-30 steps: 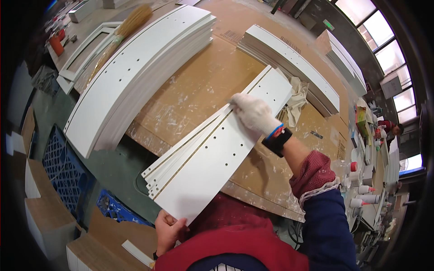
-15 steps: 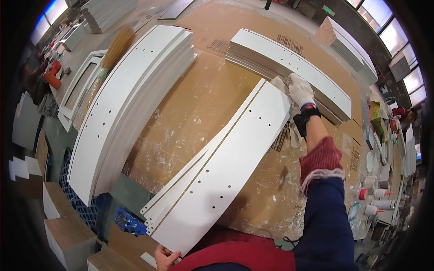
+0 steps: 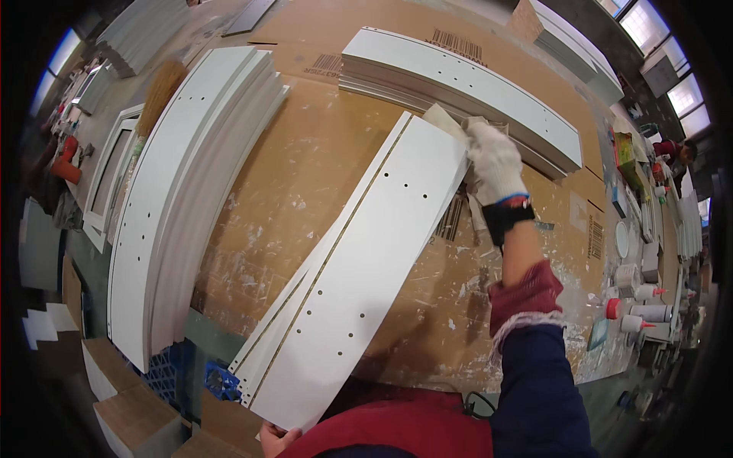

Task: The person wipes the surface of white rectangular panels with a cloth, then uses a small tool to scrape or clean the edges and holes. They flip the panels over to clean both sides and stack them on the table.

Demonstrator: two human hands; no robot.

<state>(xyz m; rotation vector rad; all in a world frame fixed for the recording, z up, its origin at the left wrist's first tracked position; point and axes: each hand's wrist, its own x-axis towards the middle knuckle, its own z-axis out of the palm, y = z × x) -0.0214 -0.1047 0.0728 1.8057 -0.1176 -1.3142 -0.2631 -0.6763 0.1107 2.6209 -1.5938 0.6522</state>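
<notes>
A long white board (image 3: 366, 252) with drilled holes and a groove along one side lies aslant in front of me, on top of other white boards that fan out on its left. My left hand (image 3: 278, 440), bare and partly cut off by my red clothing, grips its near end with the thumb on the edge. At the far right corner my right hand (image 3: 495, 159), in a white knit glove, is closed around a beige cloth (image 3: 443, 120). The cloth touches the board's end, and part of it hangs below the hand.
Stacked white curved boards (image 3: 179, 183) stand on the left, with a straw brush (image 3: 162, 91) beyond them. Another stack (image 3: 466, 84) lies at the far side. Cardboard (image 3: 305, 153) covers the table. Glue bottles (image 3: 637, 324) and a can (image 3: 651, 313) sit at the right.
The view has shifted, so the stacks and board appear further left. My right hand and the cloth have moved slightly nearer along the board's far right corner. My left hand keeps its hold.
</notes>
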